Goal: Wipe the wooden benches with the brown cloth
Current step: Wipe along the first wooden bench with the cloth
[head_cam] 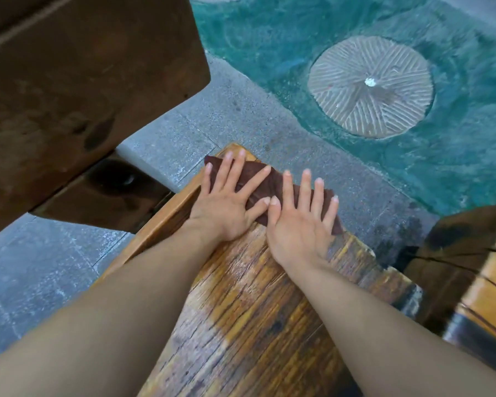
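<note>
Two bare forearms reaching in from the bottom edge, running up and over a wooden bench [255, 310] with streaky orange-brown grain. Wet sheen on the planks near the wrists, duller grey patch lower left on the same top. Left hand [226, 207] pressed flat, palm down, fingers [235, 170] fanned wide, gripping nothing, simply lying on a brown cloth [269, 187]. Right hand [301, 224] just beside it, also flat and palm down, fingers spread wide across the same cloth, thumb tips of both hands almost touching. Cloth stretched as a long dark strip across the far end of the bench, slanting from upper left to lower right, one corner poking out past the left fingertips, the other end showing beyond the right little finger at the bench's right edge. Off to the right, a second bench [476, 276], darker, with a crack across its end, close to the first but apart from it. Upper left, a big dark brown wooden slab [83, 81] overhead of the floor, blurred, kind of furniture hard to tell. Below everything, grey speckled paving [184, 124]. Farther out, teal flooring [312, 30] with a round grooved stone disc [370, 87] set into it, well apart from the hands.
</note>
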`<state>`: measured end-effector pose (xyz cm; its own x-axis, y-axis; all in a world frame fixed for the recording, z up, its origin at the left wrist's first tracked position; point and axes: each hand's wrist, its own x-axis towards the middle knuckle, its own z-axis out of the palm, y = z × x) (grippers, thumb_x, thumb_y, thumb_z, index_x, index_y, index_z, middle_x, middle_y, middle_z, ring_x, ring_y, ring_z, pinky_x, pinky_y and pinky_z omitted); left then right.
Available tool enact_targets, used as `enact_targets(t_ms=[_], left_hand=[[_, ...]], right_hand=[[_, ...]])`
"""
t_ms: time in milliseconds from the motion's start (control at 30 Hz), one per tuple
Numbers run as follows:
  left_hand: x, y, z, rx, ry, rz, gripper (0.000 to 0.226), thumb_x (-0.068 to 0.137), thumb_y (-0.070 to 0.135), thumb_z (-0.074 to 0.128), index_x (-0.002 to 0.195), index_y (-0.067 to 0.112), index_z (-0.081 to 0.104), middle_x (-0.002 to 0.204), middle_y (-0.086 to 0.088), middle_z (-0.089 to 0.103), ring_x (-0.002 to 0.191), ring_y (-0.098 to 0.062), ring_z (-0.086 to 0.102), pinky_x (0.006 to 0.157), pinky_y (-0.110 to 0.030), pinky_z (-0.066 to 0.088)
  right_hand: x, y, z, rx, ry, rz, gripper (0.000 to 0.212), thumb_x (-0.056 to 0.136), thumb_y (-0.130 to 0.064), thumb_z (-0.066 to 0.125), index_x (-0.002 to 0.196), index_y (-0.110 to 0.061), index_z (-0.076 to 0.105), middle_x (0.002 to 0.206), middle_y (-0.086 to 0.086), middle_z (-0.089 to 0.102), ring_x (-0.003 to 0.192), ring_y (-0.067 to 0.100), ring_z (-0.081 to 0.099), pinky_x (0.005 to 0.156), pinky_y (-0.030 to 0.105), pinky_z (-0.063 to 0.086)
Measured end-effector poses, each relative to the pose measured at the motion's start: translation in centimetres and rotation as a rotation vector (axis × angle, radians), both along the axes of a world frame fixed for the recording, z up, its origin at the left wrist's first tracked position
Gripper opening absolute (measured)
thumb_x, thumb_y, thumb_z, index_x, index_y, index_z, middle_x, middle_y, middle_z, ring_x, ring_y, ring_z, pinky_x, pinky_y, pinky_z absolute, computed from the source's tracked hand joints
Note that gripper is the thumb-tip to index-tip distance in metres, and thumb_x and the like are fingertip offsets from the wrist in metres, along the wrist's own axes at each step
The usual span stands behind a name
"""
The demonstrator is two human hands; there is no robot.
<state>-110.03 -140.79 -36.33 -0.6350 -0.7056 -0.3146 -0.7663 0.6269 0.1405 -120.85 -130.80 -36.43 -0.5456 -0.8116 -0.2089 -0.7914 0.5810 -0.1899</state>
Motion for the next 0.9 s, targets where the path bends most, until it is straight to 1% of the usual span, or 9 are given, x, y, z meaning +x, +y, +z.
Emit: enact_targets(t_ms=[100, 267, 400, 533, 600, 667, 733, 833, 900], left_hand=[[-0.6, -1.1, -0.1, 0.007, 0.012, 0.022, 0.059, 0.090, 0.069, 0.014, 0.140, 0.057, -0.014, 0.156, 0.002, -0.028, 0.139, -0.014, -0.033, 0.111, -0.047, -0.019], [-0.9, 1.8, -0.2, 0.030, 0.086, 0.131, 0.054, 0.094, 0.061, 0.014, 0.138, 0.054, -0.017, 0.158, -0.002, -0.024, 0.135, -0.010, -0.038, 0.110, -0.047, -0.021], [-1.6, 5.6, -0.4, 0.049, 0.141, 0.148, 0.057, 0.089, 0.063, 0.013, 0.139, 0.053, -0.013, 0.158, -0.002, -0.023, 0.139, -0.012, -0.033, 0.111, -0.044, -0.019], [-1.6, 10.0, 0.0, 0.026, 0.143, 0.023, 0.057, 0.091, 0.067, 0.009, 0.141, 0.051, -0.013, 0.157, -0.001, -0.022, 0.138, -0.014, -0.033, 0.110, -0.040, -0.021], [-1.8, 12.6, 0.5, 0.045, 0.150, -0.009, 0.057, 0.094, 0.063, 0.016, 0.145, 0.047, -0.004, 0.160, -0.007, -0.010, 0.145, -0.020, -0.020, 0.114, -0.045, -0.013], [-1.5, 15.6, 1.4, 0.007, 0.183, -0.020, 0.054, 0.097, 0.053, 0.035, 0.148, 0.037, 0.026, 0.158, -0.014, 0.019, 0.147, -0.029, 0.011, 0.115, -0.051, 0.011], [-1.1, 18.6, 2.2, -0.066, 0.232, -0.020, 0.048, 0.092, 0.042, 0.057, 0.136, 0.026, 0.052, 0.144, -0.017, 0.045, 0.134, -0.034, 0.040, 0.104, -0.053, 0.036], [0.3, 22.3, 3.0, -0.025, 0.234, -0.007, 0.047, 0.083, 0.034, 0.071, 0.127, 0.018, 0.061, 0.129, -0.017, 0.057, 0.119, -0.035, 0.053, 0.091, -0.048, 0.047], [1.7, 24.1, 3.6, 0.049, 0.194, -0.012, 0.046, 0.088, 0.034, 0.065, 0.130, 0.018, 0.058, 0.130, -0.013, 0.055, 0.121, -0.031, 0.050, 0.095, -0.043, 0.045]], right_hand=[[-0.8, -1.1, 0.0, 0.000, -0.031, 0.001, 0.056, 0.099, -0.046, 0.015, 0.152, -0.032, 0.005, 0.162, 0.003, 0.005, 0.146, 0.027, 0.006, 0.115, 0.053, 0.001], [-1.6, 0.2, 0.6, -0.019, -0.089, 0.087, 0.054, 0.100, -0.046, 0.014, 0.152, -0.032, 0.007, 0.161, 0.001, 0.012, 0.144, 0.028, 0.014, 0.114, 0.050, 0.012], [-2.6, 3.6, 0.8, -0.022, -0.076, 0.089, 0.052, 0.101, -0.045, 0.019, 0.152, -0.034, 0.014, 0.160, 0.001, 0.015, 0.145, 0.027, 0.016, 0.115, 0.049, 0.011], [-2.6, 9.2, 1.2, -0.038, -0.042, 0.053, 0.052, 0.101, -0.042, 0.028, 0.150, -0.028, 0.024, 0.159, 0.002, 0.019, 0.146, 0.027, 0.013, 0.118, 0.048, 0.005], [-2.1, 11.9, 1.5, -0.046, -0.043, 0.018, 0.050, 0.100, -0.039, 0.029, 0.149, -0.026, 0.029, 0.158, 0.002, 0.022, 0.146, 0.026, 0.014, 0.118, 0.047, 0.006], [-1.1, 14.6, 2.0, -0.048, -0.042, -0.019, 0.051, 0.099, -0.038, 0.028, 0.147, -0.023, 0.035, 0.156, 0.002, 0.027, 0.145, 0.026, 0.019, 0.117, 0.047, 0.011], [0.1, 17.4, 2.4, -0.073, -0.064, -0.048, 0.048, 0.100, -0.033, 0.033, 0.145, -0.020, 0.038, 0.155, 0.002, 0.030, 0.145, 0.025, 0.018, 0.117, 0.045, 0.010], [2.4, 20.8, 2.4, -0.062, -0.179, -0.085, 0.048, 0.102, -0.028, 0.033, 0.150, -0.019, 0.028, 0.159, -0.002, 0.013, 0.146, 0.019, -0.006, 0.117, 0.038, -0.005], [4.0, 22.5, 2.7, -0.039, -0.235, -0.096, 0.050, 0.103, -0.024, 0.029, 0.152, -0.020, 0.019, 0.159, -0.007, -0.002, 0.142, 0.016, -0.023, 0.116, 0.034, -0.013]])
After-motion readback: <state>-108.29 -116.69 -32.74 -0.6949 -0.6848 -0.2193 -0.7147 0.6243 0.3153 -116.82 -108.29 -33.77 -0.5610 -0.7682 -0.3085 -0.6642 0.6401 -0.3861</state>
